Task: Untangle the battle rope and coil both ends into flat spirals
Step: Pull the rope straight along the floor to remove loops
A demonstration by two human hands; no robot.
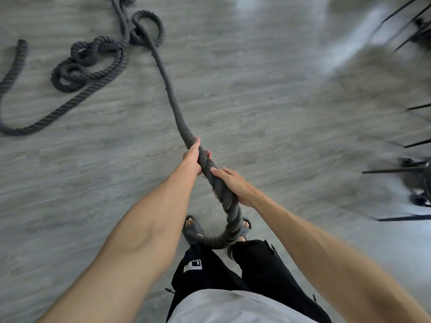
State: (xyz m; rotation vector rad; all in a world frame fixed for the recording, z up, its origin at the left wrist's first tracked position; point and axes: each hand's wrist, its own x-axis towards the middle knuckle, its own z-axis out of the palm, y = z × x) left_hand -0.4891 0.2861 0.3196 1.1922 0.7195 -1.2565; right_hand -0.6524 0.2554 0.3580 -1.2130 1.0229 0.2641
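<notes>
White shirt hem (221, 306) and black trousers (210, 271) sit nearest me, with two dark sandals (192, 227) on the grey floor (256, 101) just beyond.

The battle rope (172, 106) curves up from between the feet into both hands. The right hand (233, 185) is the nearer one, its grip clamped around the rope. The left hand (193, 157) is just beyond it, fingers and thumb also wrapped round the rope. From there the rope runs off the floor, fairly straight, toward the far left and into the tangle (93, 59).

**Progress:** early, in my judgement.
- One length is pulled out of the heap.
- The knotted loops are not yet undone.
- No flat spiral is laid anywhere in view, so both coils are left to do.
- One free end (22, 44) lies at the far left. I can't see the other end.

**Counts:**
- One rope.
- Two hands, both on the rope.
- One tangle. It has maybe five or six loops, but blur and overlap make that uncertain.
- Two sandals.
- Zero spirals.
- Some black metal legs (417, 169) at the right edge, too smeared to count or name.
</notes>
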